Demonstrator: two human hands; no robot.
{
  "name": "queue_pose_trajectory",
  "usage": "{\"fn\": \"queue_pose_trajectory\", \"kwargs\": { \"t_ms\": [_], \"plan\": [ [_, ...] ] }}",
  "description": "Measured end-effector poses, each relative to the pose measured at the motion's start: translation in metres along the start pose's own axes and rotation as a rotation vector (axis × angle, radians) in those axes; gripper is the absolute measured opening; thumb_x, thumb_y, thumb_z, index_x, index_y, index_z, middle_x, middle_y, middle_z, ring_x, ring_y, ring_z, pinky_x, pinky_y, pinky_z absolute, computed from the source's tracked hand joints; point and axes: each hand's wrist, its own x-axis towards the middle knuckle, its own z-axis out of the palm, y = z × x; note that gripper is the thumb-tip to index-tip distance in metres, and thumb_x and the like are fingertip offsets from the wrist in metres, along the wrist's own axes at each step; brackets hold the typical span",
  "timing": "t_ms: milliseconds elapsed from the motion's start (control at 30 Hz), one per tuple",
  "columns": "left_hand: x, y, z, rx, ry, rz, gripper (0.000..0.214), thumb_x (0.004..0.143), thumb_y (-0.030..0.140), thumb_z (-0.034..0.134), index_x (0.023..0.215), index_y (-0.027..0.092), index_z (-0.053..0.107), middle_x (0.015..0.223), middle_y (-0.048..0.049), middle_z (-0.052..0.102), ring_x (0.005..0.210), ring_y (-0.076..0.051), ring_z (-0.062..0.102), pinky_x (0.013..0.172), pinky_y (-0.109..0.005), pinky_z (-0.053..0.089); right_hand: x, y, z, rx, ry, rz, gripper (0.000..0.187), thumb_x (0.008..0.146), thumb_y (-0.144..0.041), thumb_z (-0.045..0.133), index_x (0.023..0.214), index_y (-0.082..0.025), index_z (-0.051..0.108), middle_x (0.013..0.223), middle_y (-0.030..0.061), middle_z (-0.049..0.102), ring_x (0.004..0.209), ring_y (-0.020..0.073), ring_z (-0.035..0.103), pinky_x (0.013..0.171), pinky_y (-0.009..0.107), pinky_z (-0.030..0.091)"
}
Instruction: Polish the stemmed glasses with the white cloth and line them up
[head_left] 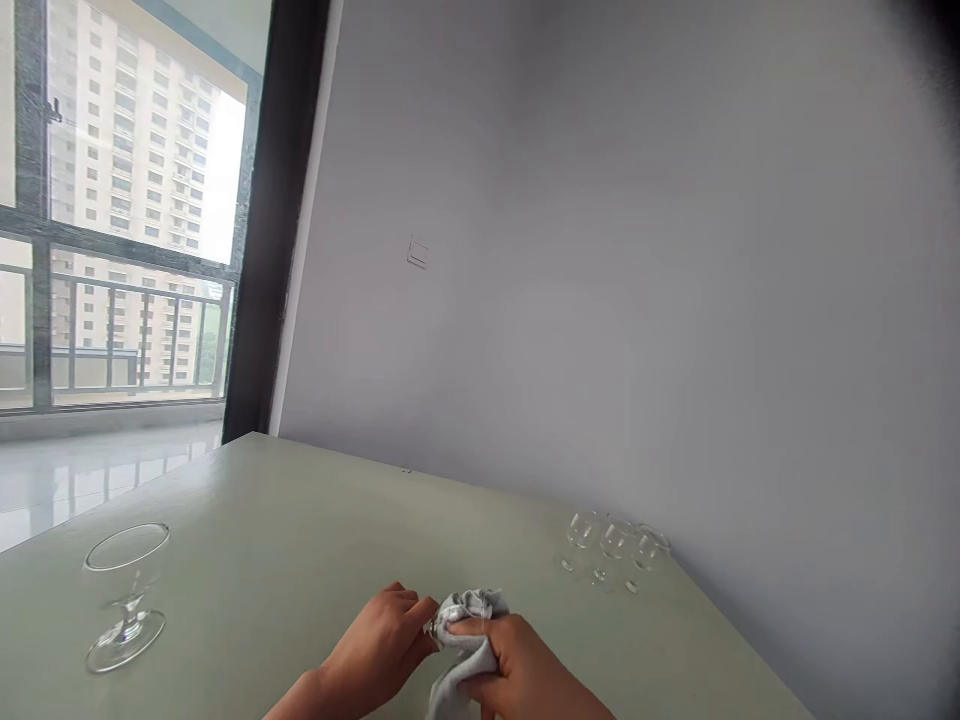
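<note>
Low in the middle of the view, my left hand (382, 640) is closed, its thumb and fingers pinching the end of a small glass (431, 628). Most of that glass is hidden by my fingers and by a light grey cloth (457, 680). My right hand (517, 660) grips the bunched cloth around the glass, with a loose end hanging below. Both hands are close together above the pale green table (315, 530). A large stemmed glass (129, 600) stands upright to the left, apart from my left hand.
Several small stemmed glasses (615, 543) stand grouped at the table's back right, near the grey wall (637, 300). The table's right edge slants toward me. At the far left is a large window (135, 200) with a dark frame.
</note>
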Motion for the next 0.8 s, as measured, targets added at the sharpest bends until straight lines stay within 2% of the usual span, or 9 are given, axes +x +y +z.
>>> {"fn": "queue_pose_trajectory", "kwargs": {
  "t_ms": [67, 167, 267, 333, 433, 500, 567, 667, 800],
  "plan": [
    [0.002, 0.002, -0.001, 0.087, 0.155, 0.029, 0.012, 0.088, 0.019, 0.045, 0.09, 0.021, 0.056, 0.078, -0.0005, 0.066, 0.078, -0.019, 0.06, 0.079, -0.036, 0.042, 0.01, 0.01, 0.011, 0.203, -0.006, 0.058, 0.017, 0.068, -0.026, 0.06, 0.081, -0.019, 0.068, 0.048, -0.0059, 0.05, 0.039, 0.01, 0.05, 0.038, 0.019, 0.037],
    [0.004, 0.004, -0.002, 0.217, 0.429, 0.096, 0.024, 0.086, 0.015, 0.047, 0.108, 0.02, 0.054, 0.091, -0.0013, 0.069, 0.098, -0.02, 0.059, 0.105, -0.045, 0.022, 0.024, 0.021, 0.027, 0.635, 0.096, 0.172, 0.033, 0.066, -0.045, 0.065, 0.082, -0.016, 0.062, 0.037, -0.009, 0.043, 0.03, 0.0074, 0.039, 0.03, 0.016, 0.029],
    [0.004, -0.001, -0.003, 0.257, 0.451, 0.121, 0.026, 0.087, 0.02, 0.047, 0.113, 0.018, 0.053, 0.088, -0.0016, 0.069, 0.085, -0.018, 0.062, 0.106, -0.045, 0.016, 0.028, 0.026, 0.038, 0.792, 0.126, 0.191, 0.047, 0.062, -0.056, 0.066, 0.083, -0.015, 0.059, 0.034, -0.0086, 0.042, 0.028, 0.0068, 0.035, 0.03, 0.016, 0.024],
    [0.002, -0.007, -0.006, 0.222, 0.366, 0.14, 0.024, 0.089, 0.024, 0.046, 0.113, 0.019, 0.052, 0.083, 0.0003, 0.069, 0.073, -0.015, 0.062, 0.101, -0.042, 0.025, 0.024, 0.027, 0.039, 0.602, 0.085, 0.146, 0.042, 0.067, -0.051, 0.063, 0.088, -0.015, 0.062, 0.038, -0.006, 0.048, 0.032, 0.0091, 0.041, 0.034, 0.018, 0.029],
    [0.0, -0.011, -0.016, 0.068, 0.136, 0.184, 0.028, 0.088, 0.04, 0.048, 0.11, 0.022, 0.053, 0.078, 0.0012, 0.068, 0.069, -0.015, 0.062, 0.084, -0.033, 0.039, 0.013, 0.027, 0.03, 0.016, 0.019, -0.077, 0.026, 0.07, -0.031, 0.06, 0.092, -0.02, 0.068, 0.06, 0.001, 0.064, 0.053, 0.0149, 0.056, 0.051, 0.023, 0.04],
    [0.0, -0.008, -0.021, -0.038, -0.03, 0.153, 0.027, 0.084, 0.048, 0.051, 0.095, 0.024, 0.059, 0.072, 0.002, 0.067, 0.066, -0.015, 0.062, 0.072, -0.029, 0.042, 0.005, 0.028, 0.019, -0.339, -0.037, -0.216, 0.022, 0.067, -0.024, 0.062, 0.087, -0.025, 0.071, 0.074, 0.0021, 0.07, 0.066, 0.0185, 0.059, 0.062, 0.025, 0.041],
    [0.001, -0.001, -0.02, -0.082, -0.136, 0.093, 0.024, 0.082, 0.048, 0.055, 0.078, 0.024, 0.059, 0.068, 0.0032, 0.067, 0.063, -0.015, 0.062, 0.063, -0.026, 0.042, -0.001, 0.032, 0.01, -0.383, -0.074, -0.23, 0.013, 0.067, -0.026, 0.065, 0.078, -0.025, 0.072, 0.075, 0.0005, 0.07, 0.069, 0.0188, 0.06, 0.065, 0.025, 0.04],
    [0.004, 0.011, -0.006, 0.058, -0.068, 0.09, 0.018, 0.079, 0.037, 0.063, 0.093, 0.025, 0.06, 0.074, 0.0029, 0.069, 0.068, -0.018, 0.063, 0.072, -0.031, 0.045, -0.004, 0.041, 0.009, 0.11, -0.02, -0.047, 0.022, 0.071, -0.042, 0.065, 0.073, -0.02, 0.068, 0.056, -0.0027, 0.059, 0.055, 0.0128, 0.055, 0.052, 0.02, 0.037],
    [0.01, 0.023, 0.016, 0.438, 0.332, 0.125, 0.033, 0.082, 0.01, 0.05, 0.114, 0.02, 0.052, 0.075, 0.0002, 0.067, 0.071, -0.018, 0.061, 0.099, -0.046, 0.031, -0.004, 0.045, 0.02, 0.73, 0.097, 0.173, 0.055, 0.064, -0.069, 0.062, 0.08, -0.017, 0.063, 0.047, -0.0053, 0.048, 0.038, 0.0084, 0.046, 0.039, 0.018, 0.032]
  ]
}}
